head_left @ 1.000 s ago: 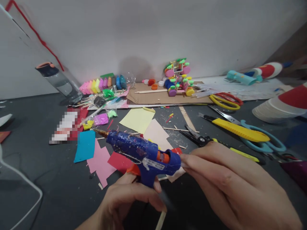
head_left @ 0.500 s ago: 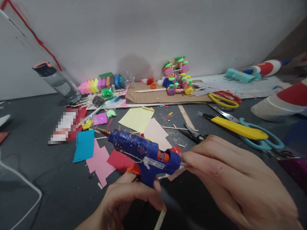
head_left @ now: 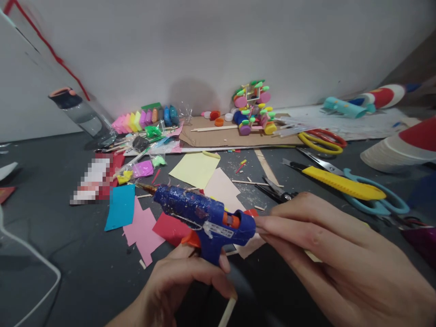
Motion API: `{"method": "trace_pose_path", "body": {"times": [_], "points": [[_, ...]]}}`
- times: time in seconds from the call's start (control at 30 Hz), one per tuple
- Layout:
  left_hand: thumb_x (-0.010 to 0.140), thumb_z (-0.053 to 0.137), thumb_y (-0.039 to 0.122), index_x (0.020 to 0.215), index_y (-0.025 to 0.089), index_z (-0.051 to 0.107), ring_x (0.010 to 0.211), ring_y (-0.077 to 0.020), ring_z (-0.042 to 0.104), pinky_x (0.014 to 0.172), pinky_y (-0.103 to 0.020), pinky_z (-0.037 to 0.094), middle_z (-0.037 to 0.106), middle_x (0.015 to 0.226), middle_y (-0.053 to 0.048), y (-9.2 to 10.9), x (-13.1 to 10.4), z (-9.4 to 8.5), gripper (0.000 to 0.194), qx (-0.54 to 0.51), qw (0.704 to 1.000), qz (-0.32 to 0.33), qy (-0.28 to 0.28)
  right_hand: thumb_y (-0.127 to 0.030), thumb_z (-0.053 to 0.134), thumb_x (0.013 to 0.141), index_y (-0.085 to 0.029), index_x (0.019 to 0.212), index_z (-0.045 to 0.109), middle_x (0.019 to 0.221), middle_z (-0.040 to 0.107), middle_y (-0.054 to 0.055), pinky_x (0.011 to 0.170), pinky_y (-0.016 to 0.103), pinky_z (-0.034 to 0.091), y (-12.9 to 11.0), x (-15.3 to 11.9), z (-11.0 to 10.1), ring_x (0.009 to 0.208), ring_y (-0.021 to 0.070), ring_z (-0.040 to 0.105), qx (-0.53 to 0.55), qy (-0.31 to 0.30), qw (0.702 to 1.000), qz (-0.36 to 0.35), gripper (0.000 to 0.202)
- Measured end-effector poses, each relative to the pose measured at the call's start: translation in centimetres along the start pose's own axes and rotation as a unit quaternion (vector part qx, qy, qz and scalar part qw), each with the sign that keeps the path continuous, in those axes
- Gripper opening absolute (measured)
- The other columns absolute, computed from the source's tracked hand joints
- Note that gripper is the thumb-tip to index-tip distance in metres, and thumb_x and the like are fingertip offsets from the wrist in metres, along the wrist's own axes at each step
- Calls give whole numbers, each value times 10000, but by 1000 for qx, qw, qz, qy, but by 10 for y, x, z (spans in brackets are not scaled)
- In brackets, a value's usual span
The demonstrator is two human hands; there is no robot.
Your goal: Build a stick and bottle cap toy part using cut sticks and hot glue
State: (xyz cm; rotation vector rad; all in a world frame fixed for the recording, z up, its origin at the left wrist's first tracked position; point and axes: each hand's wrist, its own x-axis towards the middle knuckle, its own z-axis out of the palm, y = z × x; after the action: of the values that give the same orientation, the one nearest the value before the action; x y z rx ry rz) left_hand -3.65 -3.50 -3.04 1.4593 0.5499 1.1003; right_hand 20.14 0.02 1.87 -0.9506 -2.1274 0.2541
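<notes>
Everywhere, paper scraps (head_left: 195, 169) across the dark tabletop (head_left: 68, 254), white wall (head_left: 204, 45) behind.

1 glue gun (head_left: 200, 215), 2 hands (head_left: 185, 281) (head_left: 337, 254), 1 yellow cutter (head_left: 340, 183), 1 water bottle (head_left: 80, 113).

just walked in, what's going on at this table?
A person holds a blue glue gun by its handle in the left hand, nozzle pointing left over the dark table. The right hand pinches at the gun's rear end, where a pale stick tip just shows. A thin wooden stick pokes out below the left hand. Coloured paper scraps, a yellow utility knife, scissors and a bottle-cap model lie around.
</notes>
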Motion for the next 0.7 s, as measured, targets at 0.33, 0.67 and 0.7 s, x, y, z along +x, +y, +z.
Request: {"method": "trace_pose_path", "body": {"times": [0.33, 0.67, 0.7], "points": [[766, 793, 508, 1118, 276, 746, 1002, -249, 624, 910, -342, 478, 646, 1078, -71, -1, 0, 0, 425, -21, 1000, -18, 7, -35, 594, 891, -199, 1058, 657, 959, 674, 47, 677, 291, 524, -2, 4, -2, 872, 179, 623, -6, 4, 1000, -19, 243], [772, 777, 539, 1132, 262, 724, 1076, -274, 612, 1007, -397, 482, 646, 1151, -89, 5, 2, -2, 458, 24, 999, -23, -11, -21, 588, 887, -178, 1086, 631, 912, 675, 44, 692, 309, 512, 4, 6, -8, 819, 178, 601, -83, -17, 992, -95, 256], [768, 777, 547, 1130, 262, 724, 1077, -278, 614, 1003, -399, 485, 649, 1150, -92, 5, 2, -2, 464, 32, 999, -23, -7, -33, 581, 898, -180, 1088, 629, 909, 680, 46, 693, 315, 513, 4, 7, -8, 820, 182, 606, -94, -15, 990, -102, 245]]}}
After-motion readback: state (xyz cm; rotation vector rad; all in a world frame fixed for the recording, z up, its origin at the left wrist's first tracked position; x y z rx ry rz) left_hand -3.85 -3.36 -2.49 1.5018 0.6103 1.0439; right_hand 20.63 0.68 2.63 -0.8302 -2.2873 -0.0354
